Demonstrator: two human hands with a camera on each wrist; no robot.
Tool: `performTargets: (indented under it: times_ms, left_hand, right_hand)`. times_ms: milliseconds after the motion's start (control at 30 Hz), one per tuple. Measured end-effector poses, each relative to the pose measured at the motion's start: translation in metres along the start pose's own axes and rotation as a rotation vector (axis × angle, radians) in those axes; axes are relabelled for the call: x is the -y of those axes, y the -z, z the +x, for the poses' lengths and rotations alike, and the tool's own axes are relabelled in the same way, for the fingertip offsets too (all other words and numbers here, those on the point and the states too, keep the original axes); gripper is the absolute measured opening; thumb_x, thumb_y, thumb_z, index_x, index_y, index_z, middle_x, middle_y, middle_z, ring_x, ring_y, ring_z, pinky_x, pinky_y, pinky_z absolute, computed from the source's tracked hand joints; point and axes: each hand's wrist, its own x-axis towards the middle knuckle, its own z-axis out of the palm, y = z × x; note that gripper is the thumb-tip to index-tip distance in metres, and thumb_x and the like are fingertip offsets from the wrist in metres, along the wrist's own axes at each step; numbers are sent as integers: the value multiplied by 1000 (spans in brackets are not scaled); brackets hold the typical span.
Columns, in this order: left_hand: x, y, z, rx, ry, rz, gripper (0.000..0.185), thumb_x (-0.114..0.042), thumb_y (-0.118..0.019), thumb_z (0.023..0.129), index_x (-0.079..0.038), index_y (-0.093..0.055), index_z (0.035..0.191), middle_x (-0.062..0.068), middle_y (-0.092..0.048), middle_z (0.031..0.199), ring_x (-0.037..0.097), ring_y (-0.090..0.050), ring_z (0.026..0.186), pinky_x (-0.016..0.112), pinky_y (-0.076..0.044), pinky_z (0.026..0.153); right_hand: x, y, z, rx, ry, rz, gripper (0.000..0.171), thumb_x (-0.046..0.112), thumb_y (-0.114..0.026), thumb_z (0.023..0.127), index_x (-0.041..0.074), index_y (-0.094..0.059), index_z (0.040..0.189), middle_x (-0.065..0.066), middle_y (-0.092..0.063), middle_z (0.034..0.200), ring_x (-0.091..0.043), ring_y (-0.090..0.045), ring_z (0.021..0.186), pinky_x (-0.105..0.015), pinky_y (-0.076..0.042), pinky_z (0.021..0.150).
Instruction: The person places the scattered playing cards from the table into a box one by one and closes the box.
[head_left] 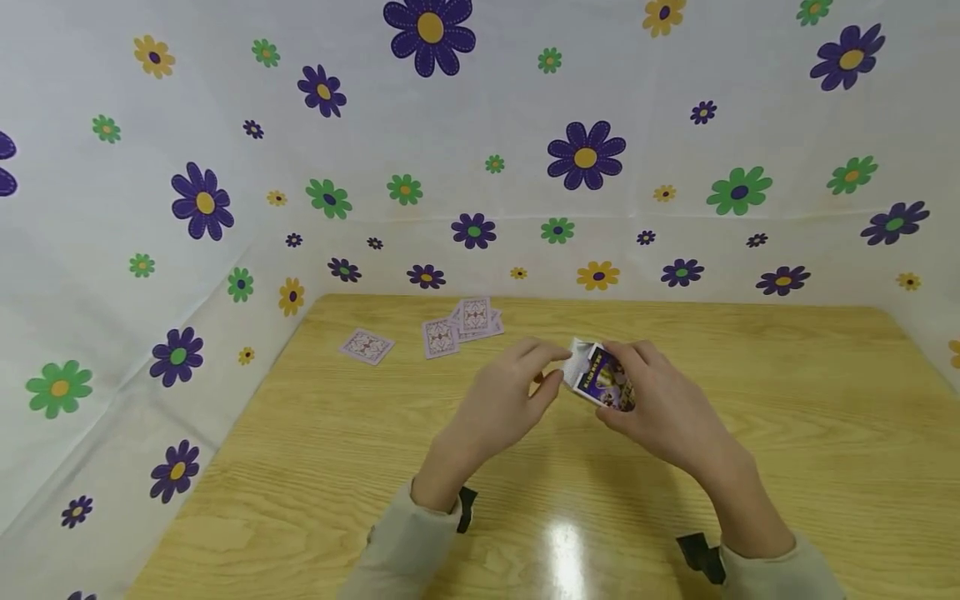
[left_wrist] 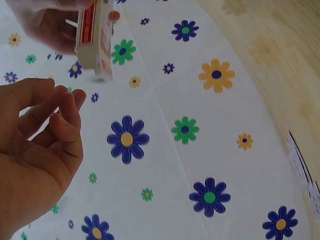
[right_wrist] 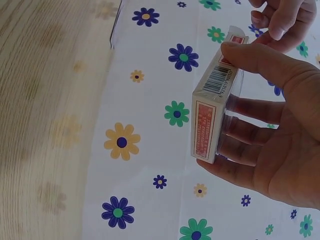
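Note:
My right hand grips a small playing-card box, thumb on one side and fingers on the other. The box has a dark purple printed front, and its pale end flap stands out toward my left hand. A barcode and a red panel show on the box's narrow sides in the right wrist view. The left fingers are loosely bent and hold nothing; in the left wrist view they are a little apart from the box.
Several playing cards lie patterned side up at the back left of the wooden table: a single card, another card and a small overlapping group. A white flowered cloth rises behind the table and along its left side.

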Motion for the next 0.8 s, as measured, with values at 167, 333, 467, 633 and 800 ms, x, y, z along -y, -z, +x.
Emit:
performTargets:
  times_ms: [167,333,467,633,800]
  left_hand:
    - [30,12,-4,-62,116,-47,23,-6,-62,96,-6,-67,118,8,-67,113,15,-60,85,23,-48,62]
    - [86,21,-14,-33,302,-64,20,-6,-59,97,-4,-67,115,12,-69,113,17,-57,81,25,-47,62]
    - [129,27,-26,29,473,-47,22,-9,-57,98,-3,-65,118,14,-67,115,22,-60,85,31,-51,70]
    - [171,39,-41,104,627,44,32,-10,-55,97,3,-60,126,24,-58,128,37,-59,109,47,-52,91]
    - [195,55,-52,185,734,142,44,-10,-48,95,7,-49,136,35,-37,142,51,-36,130,61,-41,101]
  right_hand:
    - [-1,0,1,17,-20,3,77,22,-83,79,-1,-47,142,-23,-55,125,-28,-60,95,-42,-56,74]
    - [-2,2,0,23,-31,4,76,23,-82,80,-1,-45,142,-22,-54,126,-27,-59,94,-39,-55,72]
    - [-3,5,0,14,-28,-4,76,23,-82,80,-1,-46,142,-22,-55,124,-26,-59,91,-37,-55,69]
    - [-3,5,1,17,-34,1,75,25,-82,80,0,-47,142,-22,-55,124,-26,-59,91,-38,-55,70]
    - [-2,3,0,10,-44,22,76,24,-82,80,1,-46,142,-20,-55,125,-26,-59,93,-39,-55,72]
